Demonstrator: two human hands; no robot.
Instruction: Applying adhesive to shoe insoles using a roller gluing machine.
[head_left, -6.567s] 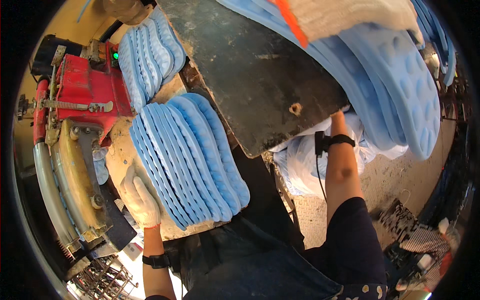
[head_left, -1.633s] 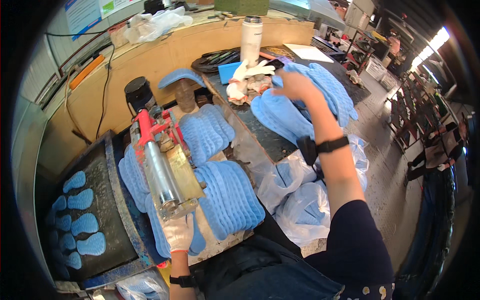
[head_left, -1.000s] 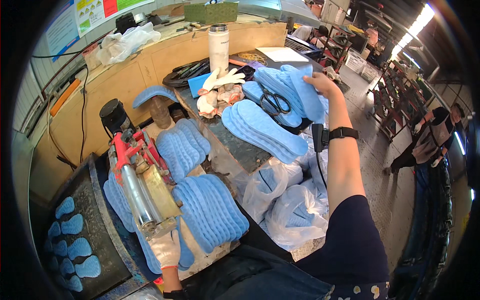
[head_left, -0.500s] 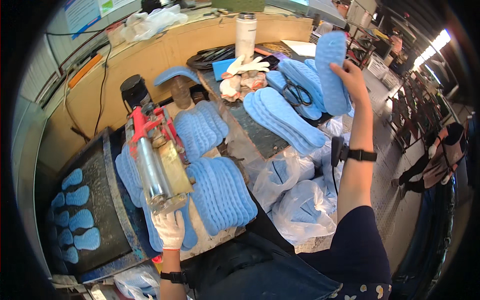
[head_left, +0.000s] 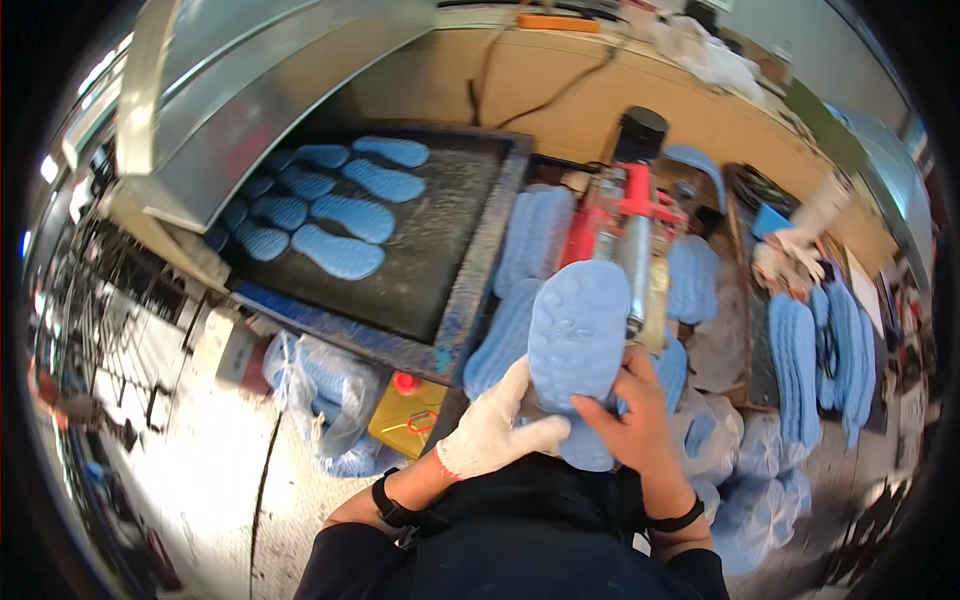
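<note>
A light blue insole (head_left: pixel 577 335) is held upright in front of my body, wide end up, its raised pattern facing me. My left hand (head_left: pixel 503 430), in a white knit glove, closes on its left edge with the thumb across the lower part. Bare, my right hand (head_left: pixel 634 412) grips the right edge with its fingertips. Whether a second insole lies behind is hidden. Beyond it stands a red-and-silver press-like tool (head_left: pixel 636 235). Stacks of blue insoles (head_left: pixel 536 240) flank this tool, another stack (head_left: pixel 692 280) on its right.
At left, a dark tray (head_left: pixel 440 270) holds several separate insoles under a metal hood (head_left: pixel 270 90). A yellow can (head_left: pixel 405 415) and bagged insoles (head_left: pixel 335 390) sit below. On the right are a board with insole stacks (head_left: pixel 793 365), gloves (head_left: pixel 785 262), a bottle (head_left: pixel 823 205) and plastic bags (head_left: pixel 755 510).
My view has swung left to the tray. The right hand has brought the insole from the right-hand board to my front. My left hand has left the press-like tool and taken hold too.
</note>
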